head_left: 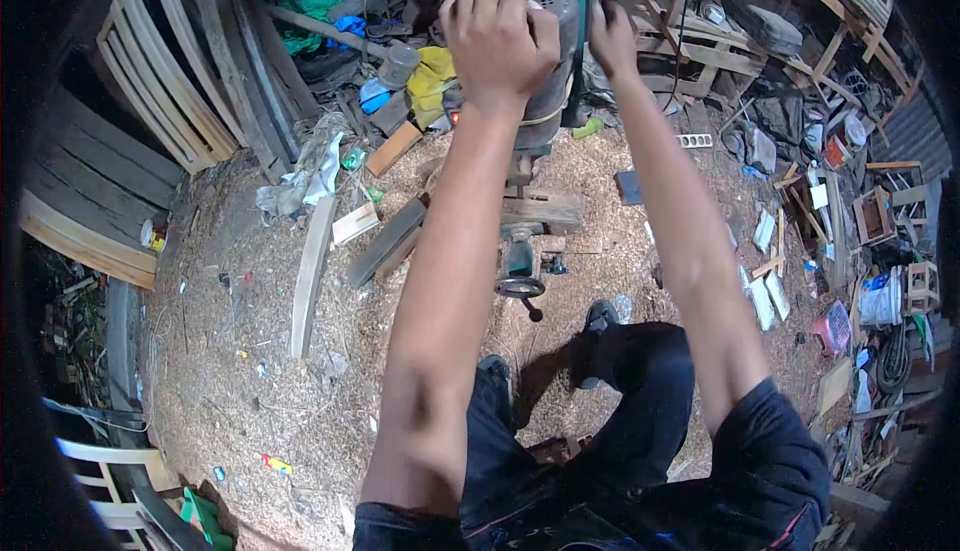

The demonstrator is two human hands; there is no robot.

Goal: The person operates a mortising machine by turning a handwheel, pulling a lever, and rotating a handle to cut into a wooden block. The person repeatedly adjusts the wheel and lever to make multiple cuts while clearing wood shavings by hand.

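Note:
A grey upright machine like a drill press [545, 111] stands in front of me, with a vented motor housing on top. My left hand [498, 41] is closed over the top left of this housing, its fingers bent over the far side. To the right of the housing, my right hand [612, 39] is raised beside a dark upright bar [579, 51]; its fingers are blurred. Below the machine head, a rough wooden block [542, 213] lies under the spindle. Lower down is a handwheel [521, 288] with a dark knob.
Wood shavings cover the floor [250, 381]. Curved wooden slats [160, 81] lean at the left. A long wooden piece [312, 281] and a dark beam [388, 243] lie left of the machine. Scrap wood and a pink basket [832, 329] line the right side.

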